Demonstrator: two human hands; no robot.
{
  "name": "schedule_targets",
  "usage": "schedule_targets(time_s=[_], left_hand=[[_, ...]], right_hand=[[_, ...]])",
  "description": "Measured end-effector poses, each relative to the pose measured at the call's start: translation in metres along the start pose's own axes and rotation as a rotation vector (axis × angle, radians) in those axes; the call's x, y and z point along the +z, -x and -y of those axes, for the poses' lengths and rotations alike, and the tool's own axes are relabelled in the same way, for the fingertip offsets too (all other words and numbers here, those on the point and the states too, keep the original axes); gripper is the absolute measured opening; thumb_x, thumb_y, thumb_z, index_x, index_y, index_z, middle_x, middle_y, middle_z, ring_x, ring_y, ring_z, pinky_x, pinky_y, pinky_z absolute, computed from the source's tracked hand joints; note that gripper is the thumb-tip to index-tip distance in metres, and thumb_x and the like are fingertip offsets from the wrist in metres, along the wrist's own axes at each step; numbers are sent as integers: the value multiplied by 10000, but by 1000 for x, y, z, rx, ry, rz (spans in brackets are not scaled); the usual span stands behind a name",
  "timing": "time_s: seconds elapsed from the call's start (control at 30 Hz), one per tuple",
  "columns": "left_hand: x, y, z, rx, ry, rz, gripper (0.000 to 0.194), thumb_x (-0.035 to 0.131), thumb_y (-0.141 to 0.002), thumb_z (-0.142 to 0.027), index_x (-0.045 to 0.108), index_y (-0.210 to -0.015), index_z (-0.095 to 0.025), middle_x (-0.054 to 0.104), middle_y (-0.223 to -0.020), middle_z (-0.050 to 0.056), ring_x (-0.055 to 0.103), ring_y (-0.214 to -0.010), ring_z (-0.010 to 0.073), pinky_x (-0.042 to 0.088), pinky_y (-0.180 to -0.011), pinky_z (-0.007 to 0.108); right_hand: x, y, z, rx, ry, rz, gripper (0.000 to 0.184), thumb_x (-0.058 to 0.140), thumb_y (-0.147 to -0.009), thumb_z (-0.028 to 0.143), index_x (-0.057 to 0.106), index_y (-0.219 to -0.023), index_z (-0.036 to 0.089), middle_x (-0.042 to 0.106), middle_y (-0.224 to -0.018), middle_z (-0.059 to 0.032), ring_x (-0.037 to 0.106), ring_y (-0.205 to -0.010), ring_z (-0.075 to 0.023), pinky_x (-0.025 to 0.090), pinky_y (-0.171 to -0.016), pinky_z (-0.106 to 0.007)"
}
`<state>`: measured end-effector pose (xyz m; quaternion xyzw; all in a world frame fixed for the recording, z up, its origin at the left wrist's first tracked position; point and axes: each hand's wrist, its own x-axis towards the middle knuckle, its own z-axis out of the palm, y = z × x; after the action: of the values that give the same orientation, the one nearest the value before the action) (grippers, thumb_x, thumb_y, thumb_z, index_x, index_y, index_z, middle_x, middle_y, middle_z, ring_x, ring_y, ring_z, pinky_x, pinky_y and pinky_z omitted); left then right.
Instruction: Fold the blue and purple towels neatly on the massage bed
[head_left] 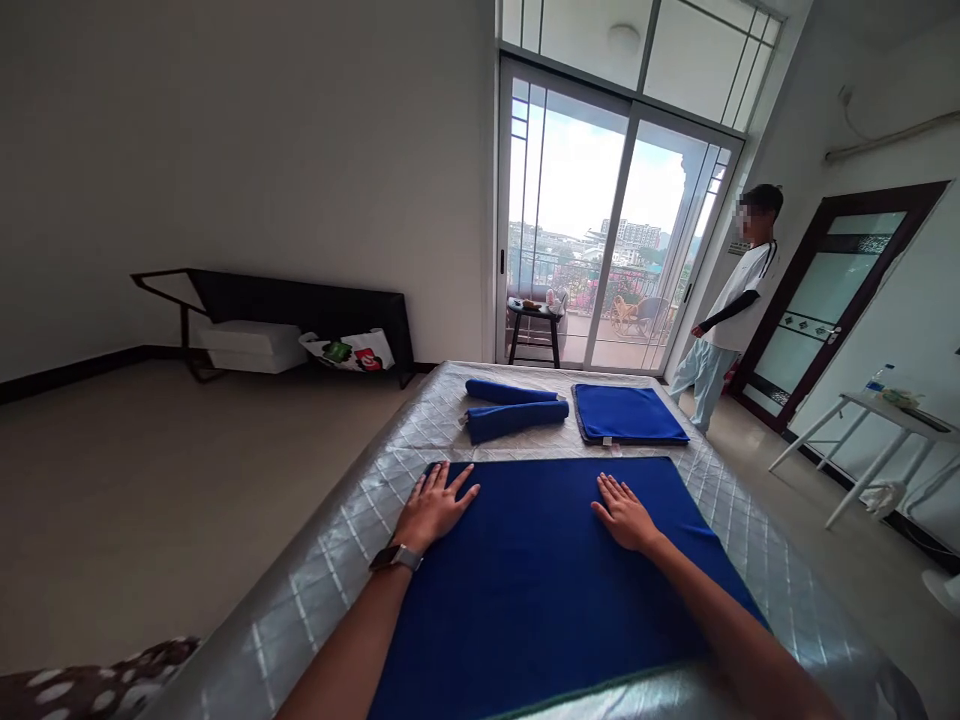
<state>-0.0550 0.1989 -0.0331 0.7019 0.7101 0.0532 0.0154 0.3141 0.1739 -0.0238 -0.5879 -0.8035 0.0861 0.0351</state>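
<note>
A dark blue cloth [536, 590] lies spread out before me on a mattress with a shiny grey quilted cover [300, 600]. My left hand [433, 508] rests palm down at its far left corner, fingers spread; a watch [396, 558] is on that wrist. Flat on the far right part of the cloth is my right hand [624, 514], its fingers stretched out and close together. Beyond the cloth are two rolled blue cloths, one [517, 418] nearer and one [511, 391] farther. To their right sits a flat stack of folded blue cloths [630, 412].
A person [739, 290] stands past the mattress's far right corner, near a sliding glass door [570, 220]. On the right is a small white table [900, 412] with a bottle. A black bench [300, 300] with a white box [255, 345] under it stands by the left wall.
</note>
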Motion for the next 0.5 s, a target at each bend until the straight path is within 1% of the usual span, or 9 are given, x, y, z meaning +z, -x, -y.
schedule_targets(time_s=[0.17, 0.23, 0.27, 0.3, 0.37, 0.43, 0.5], left_hand=[[2, 0, 2, 2, -17, -6, 636, 330, -972, -558, 304, -1544, -281, 320, -1620, 117, 270, -1499, 270, 198, -1206, 461], [4, -1, 4, 10, -30, -7, 634, 328, -975, -548, 300, -1546, -272, 318, -1620, 124, 270, -1499, 270, 203, -1204, 455], [5, -1, 4, 14, -38, -6, 635, 325, -977, -545, 297, -1547, -268, 318, -1619, 128, 271, -1499, 269, 205, -1203, 453], [6, -2, 5, 16, -46, -5, 637, 323, -976, -544, 294, -1548, -265, 322, -1617, 130, 274, -1498, 269, 208, -1202, 454], [8, -3, 7, 21, -55, -8, 644, 321, -971, -553, 294, -1548, -266, 336, -1612, 126, 281, -1495, 272, 214, -1198, 463], [11, -5, 9, 25, -52, -17, 648, 318, -967, -562, 302, -1546, -270, 346, -1608, 121, 292, -1490, 278, 221, -1194, 473], [13, -6, 10, 25, -41, -28, 644, 317, -966, -561, 315, -1542, -275, 346, -1609, 117, 297, -1487, 286, 225, -1191, 484]], right_hand=[[-13, 14, -86, 215, 34, -38, 675, 161, -1024, 503, 239, -1577, 124, 220, -1640, -68, 177, -1519, -186, 140, -1238, -373], [-14, 20, -114, 282, 41, -66, 658, 166, -1027, 478, 249, -1575, 123, 225, -1640, -73, 188, -1517, -193, 158, -1237, -386], [-13, 22, -124, 305, 41, -77, 653, 165, -1028, 472, 255, -1574, 123, 229, -1640, -75, 192, -1516, -194, 165, -1236, -389], [-13, 23, -131, 322, 40, -87, 650, 162, -1030, 469, 260, -1572, 126, 234, -1639, -74, 195, -1516, -194, 170, -1235, -391], [-12, 24, -138, 337, 34, -97, 644, 162, -1031, 466, 277, -1568, 129, 251, -1636, -73, 203, -1513, -193, 177, -1234, -386], [-13, 24, -139, 353, 33, -115, 633, 171, -1032, 439, 303, -1557, 110, 275, -1627, -83, 214, -1511, -195, 180, -1234, -382], [-16, 27, -135, 378, 48, -165, 611, 183, -1030, 397, 339, -1543, 104, 308, -1613, -92, 231, -1506, -201, 178, -1235, -385]])
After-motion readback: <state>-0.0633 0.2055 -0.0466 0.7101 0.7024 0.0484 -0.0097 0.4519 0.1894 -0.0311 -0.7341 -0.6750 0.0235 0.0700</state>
